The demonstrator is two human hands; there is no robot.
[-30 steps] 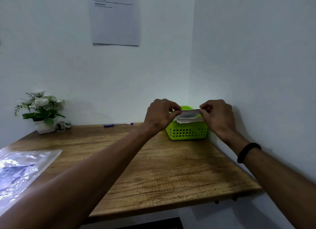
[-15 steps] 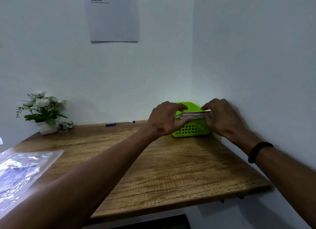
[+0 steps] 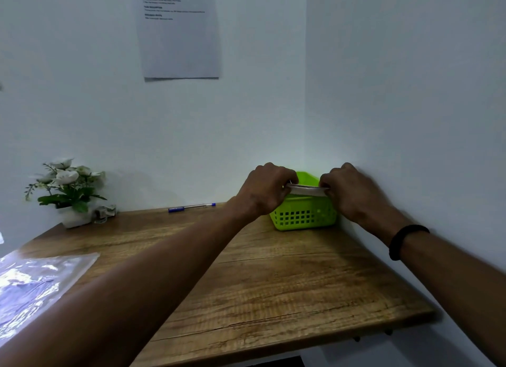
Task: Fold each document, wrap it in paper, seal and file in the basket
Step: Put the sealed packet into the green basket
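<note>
head view: one camera, both arms reach to right of centre of frame, far corner of worktop [image 3: 287,284].
left hand [image 3: 264,192]: fingers curled, pinching left end of packet [image 3: 306,189].
right hand [image 3: 353,192]: fingers curled, pinching right end of packet; black band [image 3: 405,240] on wrist.
packet: white, flat, folded paper bundle, held level between the hands; whether it is sealed cannot be told.
basket [image 3: 304,216]: green, slotted wall, sits on worktop in corner, close to the right wall.
key relation: packet lies right over basket's open top, at rim height or just touching it, can't tell which. Long axis runs left-right in frame, same way as basket's long side. Both hands about equally near, one at each end, outside the basket's short ends.
step (judgement): filing the wrapped document; drop or lower straight down looks like all that's left for this one.
risk (judgement): packet looks about as long as the basket, may catch on the rim if it goes down tilted.
basket contents: hidden by the hands and packet.
other stuff: pen [image 3: 191,207] at back edge, centre of frame; flower pot [image 3: 68,191] at left; clear plastic sleeve [image 3: 35,281] lower left; printed sheet [image 3: 180,32] on wall, top centre.
</note>
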